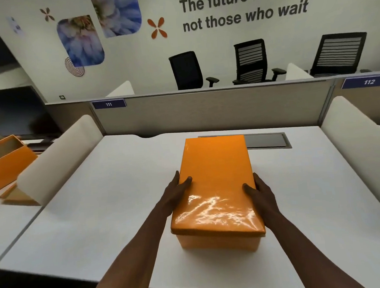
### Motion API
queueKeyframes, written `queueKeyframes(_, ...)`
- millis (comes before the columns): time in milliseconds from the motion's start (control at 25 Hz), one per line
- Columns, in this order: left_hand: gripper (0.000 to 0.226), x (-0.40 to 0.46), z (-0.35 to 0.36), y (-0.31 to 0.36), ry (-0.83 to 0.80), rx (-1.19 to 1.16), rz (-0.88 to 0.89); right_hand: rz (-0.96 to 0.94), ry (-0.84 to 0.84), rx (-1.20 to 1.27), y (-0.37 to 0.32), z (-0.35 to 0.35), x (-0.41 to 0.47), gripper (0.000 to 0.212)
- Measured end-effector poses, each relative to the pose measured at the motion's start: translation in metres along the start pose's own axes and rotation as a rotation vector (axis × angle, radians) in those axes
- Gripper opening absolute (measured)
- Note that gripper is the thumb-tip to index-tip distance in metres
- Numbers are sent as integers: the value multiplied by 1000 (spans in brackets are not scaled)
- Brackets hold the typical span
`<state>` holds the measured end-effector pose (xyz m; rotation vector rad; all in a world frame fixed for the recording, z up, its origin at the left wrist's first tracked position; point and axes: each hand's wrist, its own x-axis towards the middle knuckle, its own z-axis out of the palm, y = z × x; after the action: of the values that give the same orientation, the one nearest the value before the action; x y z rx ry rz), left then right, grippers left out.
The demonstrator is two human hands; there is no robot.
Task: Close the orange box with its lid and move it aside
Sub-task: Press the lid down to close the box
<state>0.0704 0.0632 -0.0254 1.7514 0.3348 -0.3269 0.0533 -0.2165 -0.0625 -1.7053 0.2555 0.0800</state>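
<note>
Orange lid (216, 180): glossy, with glare near its close end, seated on the orange box (218, 242); at the near end it overhangs the box wall slightly
Left hand (176, 193): part open, wrapped on the lid's left long edge, thumb lying on top, fingers down the side and mostly hidden
Right hand (258, 190): part open, gripping the lid's right long edge, thumb on the top face, fingers out of sight behind the edge
Grasp: both hands hold the closed box between them, near its middle
Box look: matte orange wall showing only below the lid at the near end
Long axis: runs from 6 o'clock to 12 o'clock, straight away from the person, short end facing them
Place: middle of the white desk (99, 206), its far end touching or just covering a grey hatch (267, 140) at 12 o'clock
Neighbours: another orange box (3, 163), open, beyond the divider (59, 159) at 10 o'clock
</note>
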Motion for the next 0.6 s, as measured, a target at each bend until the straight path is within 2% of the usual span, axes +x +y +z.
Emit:
queueKeyframes(200,77,20,-8,-2,-93,10,34,-12,-2,6,-1,7,6,52)
queueKeyframes(360,66,30,-8,-4,-104,-36,79,-4,-10,20,-5,10,11,45)
queueKeyframes(600,73,42,-10,1,-84,-41,7,43,-3,-61,-10,16,20,54)
